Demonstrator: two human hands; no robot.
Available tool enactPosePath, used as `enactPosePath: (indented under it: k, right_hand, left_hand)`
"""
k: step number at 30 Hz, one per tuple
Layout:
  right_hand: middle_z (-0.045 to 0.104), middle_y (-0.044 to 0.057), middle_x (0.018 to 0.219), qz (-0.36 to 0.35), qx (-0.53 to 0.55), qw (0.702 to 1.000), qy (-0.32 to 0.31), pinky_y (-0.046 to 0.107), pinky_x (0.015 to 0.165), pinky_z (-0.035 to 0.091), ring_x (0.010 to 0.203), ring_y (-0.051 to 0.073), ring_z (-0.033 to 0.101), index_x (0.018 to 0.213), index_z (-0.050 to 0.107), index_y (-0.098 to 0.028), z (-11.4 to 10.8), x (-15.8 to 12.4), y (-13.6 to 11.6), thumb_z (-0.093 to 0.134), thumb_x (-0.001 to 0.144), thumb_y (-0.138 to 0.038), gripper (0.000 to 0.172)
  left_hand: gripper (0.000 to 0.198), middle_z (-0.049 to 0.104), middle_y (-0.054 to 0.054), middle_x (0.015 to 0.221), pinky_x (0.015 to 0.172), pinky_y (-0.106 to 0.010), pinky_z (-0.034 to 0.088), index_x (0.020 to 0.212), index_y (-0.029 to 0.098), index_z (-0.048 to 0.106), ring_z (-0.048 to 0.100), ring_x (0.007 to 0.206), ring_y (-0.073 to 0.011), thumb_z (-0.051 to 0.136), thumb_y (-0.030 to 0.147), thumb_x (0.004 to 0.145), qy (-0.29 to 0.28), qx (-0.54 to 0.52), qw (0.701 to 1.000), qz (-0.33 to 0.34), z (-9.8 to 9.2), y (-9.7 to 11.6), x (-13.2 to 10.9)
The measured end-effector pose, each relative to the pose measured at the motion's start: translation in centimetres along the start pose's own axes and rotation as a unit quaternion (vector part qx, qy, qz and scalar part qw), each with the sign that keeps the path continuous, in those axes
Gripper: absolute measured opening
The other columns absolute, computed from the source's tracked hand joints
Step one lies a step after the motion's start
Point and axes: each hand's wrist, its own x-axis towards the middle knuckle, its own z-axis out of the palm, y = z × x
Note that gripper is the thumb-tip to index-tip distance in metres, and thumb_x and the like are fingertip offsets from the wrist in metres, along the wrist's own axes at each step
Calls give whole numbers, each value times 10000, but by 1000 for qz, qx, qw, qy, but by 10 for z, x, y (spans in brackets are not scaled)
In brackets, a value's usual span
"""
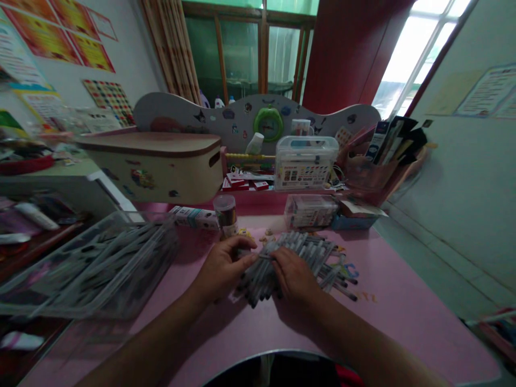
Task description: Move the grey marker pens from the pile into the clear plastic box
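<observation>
A loose pile of clear pens with dark tips (pixel 310 251) lies on the pink desk (pixel 403 322) in front of me. My left hand (pixel 224 264) is at the pile's left side, thumb and forefinger curled together around pens. On top of the pile rests my right hand (pixel 296 273), its fingers bent and pressed together against pens near my left fingertips. Exactly how many pens each hand holds is hidden. Several pens stick out to the right of my right hand. Just behind my left hand stands a clear cylindrical cup (pixel 226 210).
At the left is a clear plastic bin of pens (pixel 121 269). Behind it sits a lidded cream box (pixel 173 174). A clear handled case (pixel 306 166), a clear pen box (pixel 310 211), a blue box (pixel 355 220) and a green clock (pixel 268 123) stand toward the back.
</observation>
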Motion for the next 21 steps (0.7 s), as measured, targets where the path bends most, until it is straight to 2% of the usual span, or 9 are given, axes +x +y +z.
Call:
enactPosePath:
  k: [2, 4, 6, 11, 13, 18, 21]
  right_hand:
    - [641, 111, 953, 9, 16, 1000, -10, 361, 798, 478, 880, 234, 595, 998, 589, -179, -3, 1, -2, 403, 1004, -156, 188]
    - [633, 90, 907, 8, 28, 999, -25, 335, 765, 465, 835, 216, 596, 949, 580, -187, -5, 1, -5, 408, 1002, -167, 181]
    - [634, 77, 873, 4, 36, 998, -43, 321, 739, 449, 800, 206, 594, 919, 579, -186, -6, 2, -6, 431, 986, -169, 163]
    - [658, 58, 812, 4, 67, 995, -77, 291, 699, 432, 740, 184, 598, 906, 605, -181, -5, 2, -5, 430, 975, -177, 188]
    - [662, 48, 801, 12, 88, 992, -84, 277, 690, 433, 721, 173, 598, 911, 620, -183, -6, 1, -8, 432, 982, -186, 201]
    - [701, 49, 915, 15, 155, 985, -77, 272, 757, 458, 816, 167, 641, 1057, 660, -196, -11, 1, -18, 407, 1012, -187, 258]
    - [697, 62, 927, 24, 147, 987, -68, 288, 772, 459, 834, 175, 639, 1055, 654, -184, -6, -1, -19, 409, 1014, -185, 249]
  left_hand:
    - [293, 633, 12, 661, 540, -233, 415, 920, 168, 705, 539, 558, -123, 756, 352, 698, 6, -96, 993, -65, 2, -6, -1]
    - [312, 577, 36, 578, 479, -217, 374, 902, 161, 707, 483, 487, -103, 764, 387, 695, -11, -149, 984, -100, 5, -11, -5]
    - [315, 544, 44, 544, 447, -208, 356, 854, 157, 705, 461, 461, -95, 771, 422, 697, -8, -177, 977, -116, 9, -11, -9]
    - [330, 526, 58, 548, 411, -186, 341, 803, 167, 669, 444, 438, -76, 799, 451, 694, 60, -278, 946, -152, 22, -5, -16]
    - [319, 519, 64, 529, 406, -185, 343, 805, 170, 661, 436, 424, -73, 806, 435, 702, 57, -316, 932, -165, 25, -5, -19]
    - [219, 604, 32, 600, 486, -244, 461, 880, 191, 663, 573, 511, -125, 799, 298, 745, 0, -377, 901, -214, 30, -13, -29]
    - [192, 656, -1, 676, 550, -284, 506, 877, 186, 675, 632, 587, -153, 795, 277, 757, 8, -379, 906, -186, 33, -19, -32]
